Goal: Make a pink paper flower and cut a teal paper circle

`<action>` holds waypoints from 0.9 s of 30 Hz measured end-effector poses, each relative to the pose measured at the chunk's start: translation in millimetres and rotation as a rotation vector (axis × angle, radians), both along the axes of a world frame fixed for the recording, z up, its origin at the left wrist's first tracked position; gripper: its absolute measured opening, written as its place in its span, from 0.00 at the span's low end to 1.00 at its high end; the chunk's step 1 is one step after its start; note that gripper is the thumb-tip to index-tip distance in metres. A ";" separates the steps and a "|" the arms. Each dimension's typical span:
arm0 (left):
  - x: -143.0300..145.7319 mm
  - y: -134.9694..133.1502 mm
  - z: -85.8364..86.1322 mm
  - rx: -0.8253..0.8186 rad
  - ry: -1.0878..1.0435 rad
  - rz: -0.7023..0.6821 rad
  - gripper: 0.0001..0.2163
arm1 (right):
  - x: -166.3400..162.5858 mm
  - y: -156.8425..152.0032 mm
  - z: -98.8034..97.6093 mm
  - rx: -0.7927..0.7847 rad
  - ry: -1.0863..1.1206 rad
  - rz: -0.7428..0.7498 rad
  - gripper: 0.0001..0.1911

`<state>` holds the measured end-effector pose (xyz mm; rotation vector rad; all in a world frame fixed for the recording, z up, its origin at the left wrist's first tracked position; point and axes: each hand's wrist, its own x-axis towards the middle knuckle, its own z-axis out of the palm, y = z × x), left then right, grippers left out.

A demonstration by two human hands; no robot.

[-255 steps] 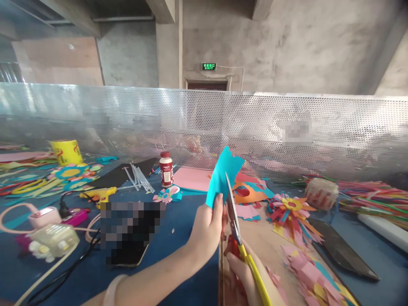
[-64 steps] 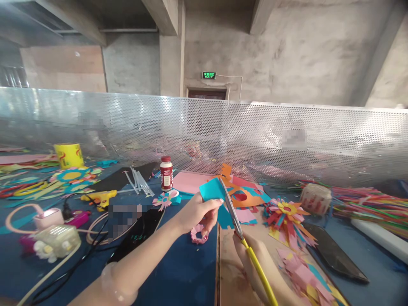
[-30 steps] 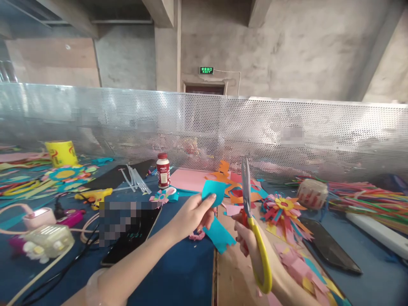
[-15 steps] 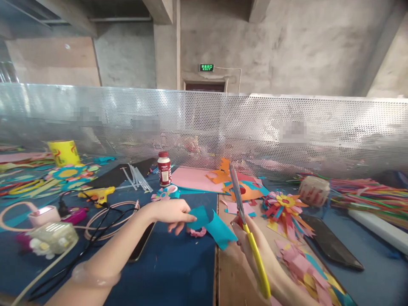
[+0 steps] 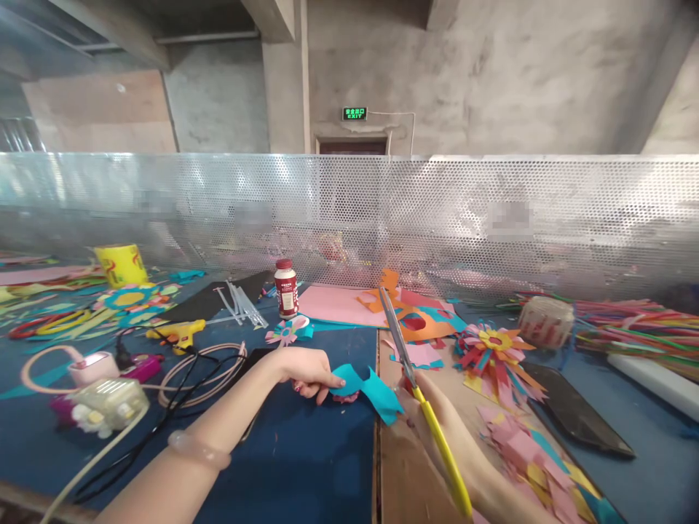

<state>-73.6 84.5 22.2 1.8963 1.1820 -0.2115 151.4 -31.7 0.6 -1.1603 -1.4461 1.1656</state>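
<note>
Between my hands hangs a piece of blue paper [image 5: 382, 397], curled and notched near its middle. My left hand [image 5: 311, 372] pinches its left end between thumb and fingers. In my right hand [image 5: 431, 415] are scissors [image 5: 401, 331] with yellow handles, the blades pointing up and away and lying together. The fingertips of that same hand touch the paper's right end. Partly hidden under the paper is a small pink curl [image 5: 345, 398] on the blue table. A dark phone [image 5: 252, 415] lies partly behind my left forearm.
A paper flower [image 5: 491, 346] and pink and yellow scraps [image 5: 532, 451] lie at the right, near a black phone [image 5: 582, 411]. A bottle [image 5: 287, 290] stands ahead. Cables [image 5: 180, 389] and a yellow glue gun [image 5: 178, 335] are at the left. A perforated metal screen [image 5: 349, 196] closes the back.
My left hand has turned and lowered slightly, and the blue paper's left end has come down with it. The scissors stay in my right hand. The whole view has shifted a little.
</note>
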 end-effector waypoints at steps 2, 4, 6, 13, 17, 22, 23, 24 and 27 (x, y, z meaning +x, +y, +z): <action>2.3 -0.8 -0.2 0.009 0.002 0.000 0.26 | 0.2 0.4 -1.3 0.008 -0.049 -0.018 0.15; 4.2 -1.8 -0.6 0.036 -0.013 0.000 0.26 | 0.1 0.7 -0.7 0.036 -0.088 -0.026 0.14; 5.8 -2.9 -1.1 0.075 -0.036 -0.008 0.26 | -0.1 1.4 1.2 0.040 -0.107 -0.021 0.14; 9.0 -4.2 -4.4 0.113 -0.029 -0.014 0.25 | 2.7 10.5 0.0 0.136 -0.454 0.032 0.14; 8.6 -3.5 -5.3 0.115 -0.046 -0.023 0.25 | 2.1 13.6 -4.3 0.157 -0.745 0.043 0.13; 9.1 -5.5 -2.8 0.094 -0.027 -0.012 0.24 | 14.0 12.2 5.9 0.211 -0.929 -0.010 0.10; 9.3 -6.1 -2.2 0.091 -0.017 -0.005 0.24 | 19.8 13.0 7.9 0.221 -0.935 -0.024 0.09; 9.4 -6.5 -1.7 0.094 -0.013 0.002 0.24 | 26.5 14.7 8.8 0.227 -0.931 -0.034 0.09; 8.8 -7.1 -0.2 0.115 -0.006 0.015 0.24 | 47.4 23.5 5.2 0.273 -0.806 -0.051 0.12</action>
